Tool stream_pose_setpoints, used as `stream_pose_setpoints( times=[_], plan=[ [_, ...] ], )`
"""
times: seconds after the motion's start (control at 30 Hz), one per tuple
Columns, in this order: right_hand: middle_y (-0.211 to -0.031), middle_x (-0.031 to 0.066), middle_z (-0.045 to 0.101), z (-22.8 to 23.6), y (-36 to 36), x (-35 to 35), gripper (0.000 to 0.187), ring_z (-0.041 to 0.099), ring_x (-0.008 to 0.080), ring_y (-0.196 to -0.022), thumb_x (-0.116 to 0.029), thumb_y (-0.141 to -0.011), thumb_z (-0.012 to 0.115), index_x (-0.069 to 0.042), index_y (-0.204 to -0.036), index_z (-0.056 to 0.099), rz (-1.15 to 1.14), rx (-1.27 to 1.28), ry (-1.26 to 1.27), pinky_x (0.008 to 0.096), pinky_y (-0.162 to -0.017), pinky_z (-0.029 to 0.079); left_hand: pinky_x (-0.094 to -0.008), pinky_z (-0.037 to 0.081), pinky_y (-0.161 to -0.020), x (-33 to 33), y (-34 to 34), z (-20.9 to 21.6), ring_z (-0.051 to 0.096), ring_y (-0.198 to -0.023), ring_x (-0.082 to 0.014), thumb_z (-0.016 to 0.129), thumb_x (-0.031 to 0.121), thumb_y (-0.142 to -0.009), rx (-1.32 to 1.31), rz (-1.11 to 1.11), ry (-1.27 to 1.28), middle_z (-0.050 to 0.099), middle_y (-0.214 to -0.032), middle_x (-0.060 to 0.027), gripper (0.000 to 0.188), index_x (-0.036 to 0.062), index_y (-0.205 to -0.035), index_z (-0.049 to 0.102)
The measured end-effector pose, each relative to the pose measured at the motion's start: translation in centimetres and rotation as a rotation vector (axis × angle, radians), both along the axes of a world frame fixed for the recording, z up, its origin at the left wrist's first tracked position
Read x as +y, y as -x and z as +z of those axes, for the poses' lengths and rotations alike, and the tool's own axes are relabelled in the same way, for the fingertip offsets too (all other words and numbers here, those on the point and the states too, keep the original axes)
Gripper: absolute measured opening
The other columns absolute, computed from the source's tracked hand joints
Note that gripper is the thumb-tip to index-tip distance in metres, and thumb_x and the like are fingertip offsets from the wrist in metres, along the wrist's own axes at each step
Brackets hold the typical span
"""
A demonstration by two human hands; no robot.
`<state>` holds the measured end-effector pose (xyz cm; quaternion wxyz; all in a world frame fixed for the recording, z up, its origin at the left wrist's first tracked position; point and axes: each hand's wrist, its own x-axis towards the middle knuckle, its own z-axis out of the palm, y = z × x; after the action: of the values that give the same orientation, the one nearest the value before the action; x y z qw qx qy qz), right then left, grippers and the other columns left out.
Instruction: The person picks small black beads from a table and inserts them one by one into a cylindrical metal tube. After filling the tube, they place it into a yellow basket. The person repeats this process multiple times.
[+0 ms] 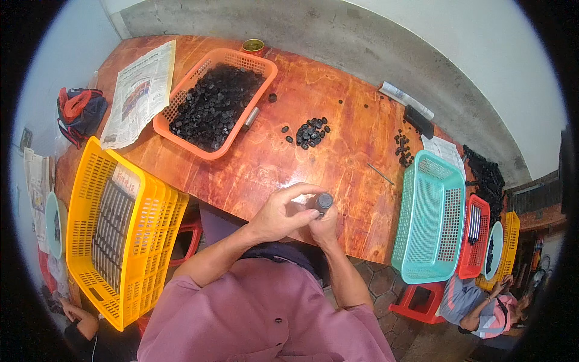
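At the table's near edge my left hand (278, 212) and my right hand (326, 227) meet around a dark cylindrical piece with a round black end (324, 201). The fingers of my left hand curl around it, with the thumb pressed near its upper end. My right hand grips it lower down, and most of its length is hidden by the hands. Beyond them, a small heap of black round caps (309, 134) lies on the reddish wooden table (344, 199). An orange basket (214, 149) full of similar small black pieces stands farther left.
Yellow crates (172, 223) holding dark rods stand at left, beside a newspaper (137, 96). On the right are a turquoise basket (399, 229), a red basket (476, 235) and a thin metal rod (381, 174). A tin (253, 46) stands at the back; another person (482, 311) sits at right.
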<state>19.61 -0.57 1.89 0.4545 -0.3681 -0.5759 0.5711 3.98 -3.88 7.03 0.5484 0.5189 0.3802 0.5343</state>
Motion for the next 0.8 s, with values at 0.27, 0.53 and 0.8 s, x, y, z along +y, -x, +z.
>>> stream_pose_setpoints(
  times=[0.27, 0.53, 0.8],
  plan=[
    [-0.088, 0.0045, 0.074, -0.7, 0.2, -0.3, 0.014, 0.071, 0.0140, -0.083, -0.012, -0.091, 0.074, 0.000, -0.098, 0.072, 0.034, -0.104, 0.015, 0.0320, -0.072, 0.056, -0.0356, 0.052, -0.102, 0.0, -0.2, -0.7, 0.062, -0.120, -0.0194, 0.070, 0.004, -0.097, 0.016, 0.013, -0.033, 0.063, -0.132, -0.0132, 0.043, -0.0041, -0.137, 0.058],
    [-0.086, 0.0173, 0.073, 2.4, 2.0, -1.9, 0.017, 0.074, 0.0361, -0.078, -0.014, -0.091, 0.065, -0.008, -0.107, 0.069, -0.055, -0.232, -0.429, 0.0446, -0.066, 0.057, -0.0298, 0.053, -0.086, -0.1, -2.9, -0.2, 0.067, -0.089, -0.0118, 0.069, 0.015, -0.098, -0.148, 0.263, 0.091, 0.072, -0.094, -0.0047, 0.023, 0.0000, -0.115, 0.069],
    [-0.063, 0.0085, 0.062, -6.6, 1.0, -1.6, 0.016, 0.063, 0.0186, -0.059, -0.007, -0.078, 0.079, -0.002, -0.076, 0.064, 0.003, -0.272, -0.266, 0.0344, -0.055, 0.049, -0.0304, 0.047, -0.063, -0.1, -2.4, -0.4, 0.056, -0.064, -0.0102, 0.056, 0.017, -0.108, -0.085, 0.176, 0.117, 0.059, -0.066, -0.0035, 0.040, 0.0035, -0.070, 0.055]
  ],
)
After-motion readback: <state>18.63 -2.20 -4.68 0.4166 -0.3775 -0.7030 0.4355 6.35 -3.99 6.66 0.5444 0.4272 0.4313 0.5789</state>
